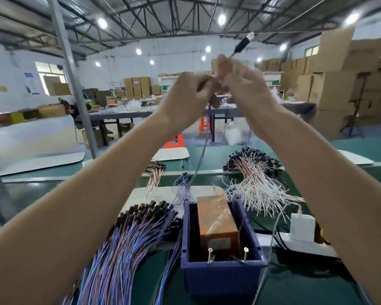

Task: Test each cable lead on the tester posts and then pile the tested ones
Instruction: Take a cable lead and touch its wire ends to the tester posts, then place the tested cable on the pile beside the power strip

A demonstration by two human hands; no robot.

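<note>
I see two hands: my left hand [187,95] and my right hand [240,84]. I count one cable lead [241,45], one blue box [220,276] and two tester posts [210,253]. Three piles sit on the tabletop [295,289]: blue pile [128,245], white pile [257,190], small pile [155,177].

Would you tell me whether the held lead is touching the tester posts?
No, the left hand and right hand hold the lead raised, well above the posts in the blue box.

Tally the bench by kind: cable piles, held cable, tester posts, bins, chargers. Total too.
Cable piles: 3
Held cable: 1
Tester posts: 2
Blue bin: 1
White charger: 1
Total: 8
</note>
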